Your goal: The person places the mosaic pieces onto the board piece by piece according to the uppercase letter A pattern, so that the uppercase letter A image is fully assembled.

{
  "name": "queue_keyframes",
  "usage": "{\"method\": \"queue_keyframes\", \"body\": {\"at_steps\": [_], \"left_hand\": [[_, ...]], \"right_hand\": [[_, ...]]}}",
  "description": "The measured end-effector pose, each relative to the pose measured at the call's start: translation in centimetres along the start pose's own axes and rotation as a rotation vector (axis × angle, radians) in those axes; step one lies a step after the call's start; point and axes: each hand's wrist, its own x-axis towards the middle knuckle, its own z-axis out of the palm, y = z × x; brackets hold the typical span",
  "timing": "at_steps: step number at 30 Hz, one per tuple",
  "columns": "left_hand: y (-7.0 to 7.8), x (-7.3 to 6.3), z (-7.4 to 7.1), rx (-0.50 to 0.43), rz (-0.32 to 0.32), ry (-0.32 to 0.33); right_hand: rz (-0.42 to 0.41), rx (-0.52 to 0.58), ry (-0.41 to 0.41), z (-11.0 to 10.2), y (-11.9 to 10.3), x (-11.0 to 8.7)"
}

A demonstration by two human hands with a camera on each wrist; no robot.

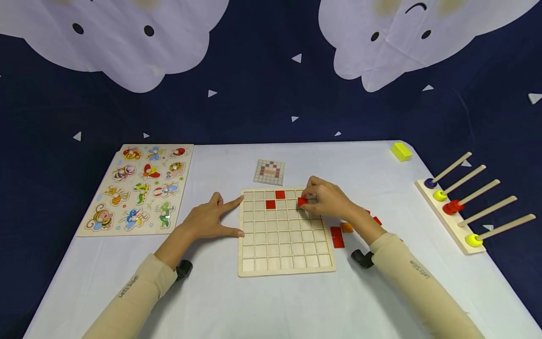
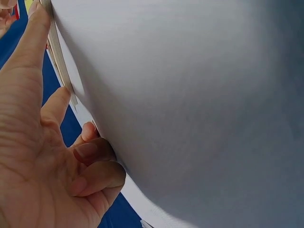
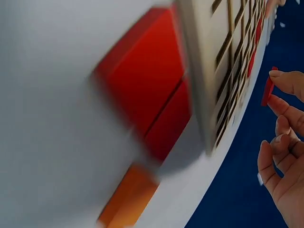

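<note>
A wooden grid board (image 1: pixel 275 245) lies in mid-table with two red tiles in its cells: one red tile (image 1: pixel 280 194) in the top row and another red tile (image 1: pixel 270 204) one row down. My left hand (image 1: pixel 204 220) rests beside its left edge, with the straight index finger and thumb touching the rim. Over the upper right cells, my right hand (image 1: pixel 330 197) pinches a red square tile (image 3: pixel 268 91) between thumb and fingertips, above the grid. A small pattern card (image 1: pixel 269 172) with coloured squares lies just behind the board.
Right of the board are loose red tiles (image 1: pixel 337 237) and an orange tile (image 1: pixel 346 227). An insect puzzle board (image 1: pixel 139 188) lies at the left. A peg stand (image 1: pixel 450 219) with coloured beads stands at the right edge, and a yellow block (image 1: pixel 401 151) sits in the far right corner.
</note>
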Motion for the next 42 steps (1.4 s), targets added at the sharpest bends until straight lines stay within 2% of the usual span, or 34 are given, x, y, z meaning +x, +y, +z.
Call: {"method": "queue_keyframes", "body": {"at_steps": [7, 14, 21, 35, 42], "left_hand": [[0.1, 0.0, -0.2, -0.004, -0.002, -0.008], [0.1, 0.0, -0.3, 0.005, 0.002, -0.009], [0.1, 0.0, -0.4, 0.005, -0.006, -0.017], [-0.2, 0.0, 0.0, 0.013, 0.006, -0.005], [-0.1, 0.0, -0.2, 0.010, 0.010, -0.003]], "right_hand": [[-0.098, 0.008, -0.025, 1.4, -2.6, 1.7], [-0.144, 0.010, -0.081, 2.4, -5.1, 3.1], [-0.187, -0.014, -0.106, 3.5, -6.8, 4.3], [-0.182, -0.076, -0.138, 4.9, -7.4, 5.1], [-0.191, -0.066, -0.121, 5.3, -7.4, 5.2]]}}
